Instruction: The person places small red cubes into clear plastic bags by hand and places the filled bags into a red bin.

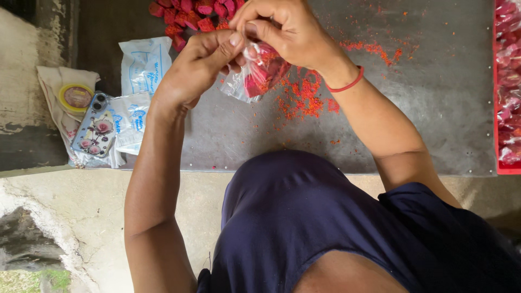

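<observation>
Soft even daylight, sharp, faint shadows.

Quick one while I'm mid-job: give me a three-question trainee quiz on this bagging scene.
1. True or false: both hands hold the small clear bag above the metal sheet.
2. Which wrist wears the red band? A left, B right.
3. Fill in: the phone in its flowered case lies on the white ____ at the left.

Key: 1 true: left hand and right hand pinch its top, red pieces inside. 2 B. 3 packets.
</observation>
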